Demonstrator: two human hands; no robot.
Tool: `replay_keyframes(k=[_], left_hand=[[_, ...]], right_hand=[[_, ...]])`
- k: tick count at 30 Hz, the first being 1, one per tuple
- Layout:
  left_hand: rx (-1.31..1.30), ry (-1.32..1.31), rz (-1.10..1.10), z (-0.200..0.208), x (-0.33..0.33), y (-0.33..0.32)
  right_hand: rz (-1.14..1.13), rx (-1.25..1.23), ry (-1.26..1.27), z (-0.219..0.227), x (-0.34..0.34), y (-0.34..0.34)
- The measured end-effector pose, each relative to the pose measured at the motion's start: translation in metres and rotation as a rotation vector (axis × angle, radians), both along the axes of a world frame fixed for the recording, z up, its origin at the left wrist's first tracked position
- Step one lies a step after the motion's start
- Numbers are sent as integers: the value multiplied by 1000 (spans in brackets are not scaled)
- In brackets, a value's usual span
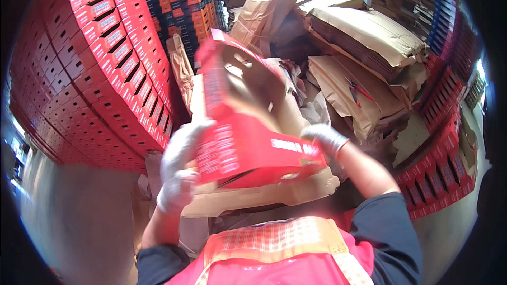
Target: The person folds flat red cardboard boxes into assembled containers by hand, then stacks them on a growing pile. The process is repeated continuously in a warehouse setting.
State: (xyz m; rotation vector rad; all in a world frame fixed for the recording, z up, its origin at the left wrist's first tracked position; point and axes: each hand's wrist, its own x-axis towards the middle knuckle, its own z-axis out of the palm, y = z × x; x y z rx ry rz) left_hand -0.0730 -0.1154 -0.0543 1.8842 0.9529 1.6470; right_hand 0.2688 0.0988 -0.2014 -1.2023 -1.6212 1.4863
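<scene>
A red cardboard box (240,150), open at the top with a brown inside, is tilted in front of my chest. My left hand (179,163), in a pale work glove, grips its left side. At the near right corner my right hand (325,138), also gloved, has its fingers closed over the wall. Motion smears the box's far end and parts of its inside. Beneath it lies brown cardboard (264,200), flat and with cut edges, which the box partly covers.
Tall stacks of red boxes (100,74) rise on the left, with orange and black boxes (177,5) behind. Paper-wrapped bundles (369,31) are piled at the far right. Red-handled pliers (360,92) lie on one wrapped bundle. More red boxes (438,179) stand at right.
</scene>
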Motion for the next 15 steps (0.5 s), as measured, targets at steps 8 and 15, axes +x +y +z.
replay_keyframes(k=[8, 15], left_hand=[[499, 574, 115, 13, 134, 84], [656, 87, 287, -23, 182, 109]], right_hand=[[-57, 332, 483, 78, 32, 18], [101, 744, -349, 228, -9, -76]])
